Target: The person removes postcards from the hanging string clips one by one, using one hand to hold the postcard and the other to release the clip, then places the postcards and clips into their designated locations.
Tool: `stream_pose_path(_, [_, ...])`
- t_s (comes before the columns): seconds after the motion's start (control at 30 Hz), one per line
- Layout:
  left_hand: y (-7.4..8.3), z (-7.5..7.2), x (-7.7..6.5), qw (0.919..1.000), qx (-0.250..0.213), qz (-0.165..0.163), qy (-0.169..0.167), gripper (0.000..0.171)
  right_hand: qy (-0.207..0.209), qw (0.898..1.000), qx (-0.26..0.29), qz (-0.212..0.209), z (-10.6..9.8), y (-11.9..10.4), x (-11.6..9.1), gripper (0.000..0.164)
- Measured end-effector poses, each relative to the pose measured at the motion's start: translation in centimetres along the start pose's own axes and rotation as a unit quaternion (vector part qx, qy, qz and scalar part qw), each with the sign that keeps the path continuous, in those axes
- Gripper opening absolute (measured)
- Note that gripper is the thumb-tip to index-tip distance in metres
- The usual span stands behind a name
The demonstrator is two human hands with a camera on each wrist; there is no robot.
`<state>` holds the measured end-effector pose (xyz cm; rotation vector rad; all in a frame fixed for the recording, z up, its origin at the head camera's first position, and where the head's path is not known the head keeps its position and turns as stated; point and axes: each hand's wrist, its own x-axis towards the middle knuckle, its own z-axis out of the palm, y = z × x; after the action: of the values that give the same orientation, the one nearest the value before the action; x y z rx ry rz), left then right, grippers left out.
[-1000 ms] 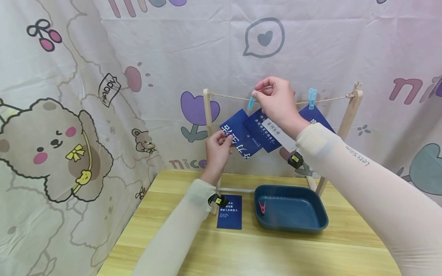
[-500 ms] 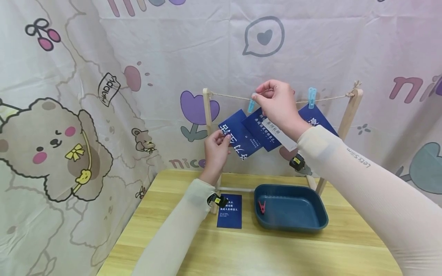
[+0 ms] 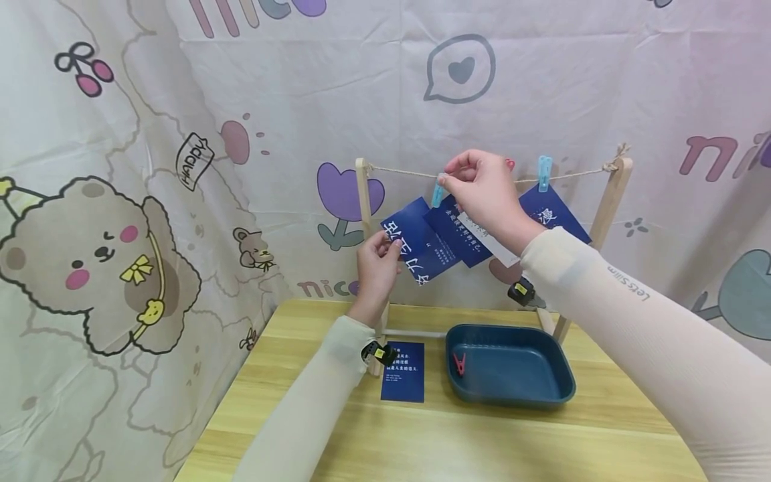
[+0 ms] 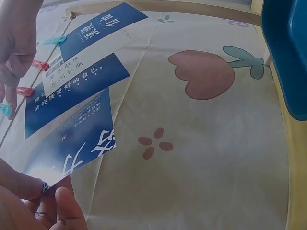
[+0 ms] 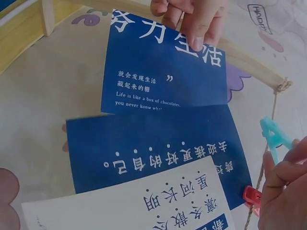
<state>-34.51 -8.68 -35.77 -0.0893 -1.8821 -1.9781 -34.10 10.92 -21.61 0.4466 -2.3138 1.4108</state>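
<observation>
My left hand [image 3: 377, 268] pinches a blue card [image 3: 430, 251] with white lettering by its edge, left of the other hanging cards. Up at the rope [image 3: 403, 173], my right hand [image 3: 486, 194] pinches a light-blue clothespin [image 5: 271, 134] between thumb and fingers; its legs point down and overlap the rope. A second blue card [image 5: 96, 148] and a white card [image 5: 120, 191] hang beside the held one, partly overlapping. Red clothespins [image 4: 25, 91] grip the rope near their tops. Farther right, another light-blue clothespin [image 3: 544, 174] holds a blue card [image 3: 557, 211].
Wooden posts [image 3: 610, 201] carry the rope at both ends. On the wooden table [image 3: 482, 442] lies a blue card [image 3: 402, 388], near the left post's foot. A dark-blue basin [image 3: 512, 400] stands to its right, with a red clothespin [image 3: 460, 363] inside. A patterned curtain [image 3: 271, 100] hangs behind.
My right hand has come down a little, bringing the light-blue clothespin lower over the rope. The left hand stays nearly in place with its card.
</observation>
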Motion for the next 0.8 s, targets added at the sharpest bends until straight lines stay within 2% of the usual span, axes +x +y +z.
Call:
stream_pose_path(0.37, [-0.3, -0.5, -0.1, 0.9998, 0.017, -0.01, 0.004, 0.014, -0.013, 1.0, 0.002, 0.016, 0.2, 0.9, -0.4, 0.02])
stream_pose_path(0.8, [-0.7, -0.9, -0.4, 0.9992, 0.037, -0.014, 0.0, 0.014, -0.023, 1.0, -0.008, 0.014, 0.3, 2.3, -1.0, 0.02])
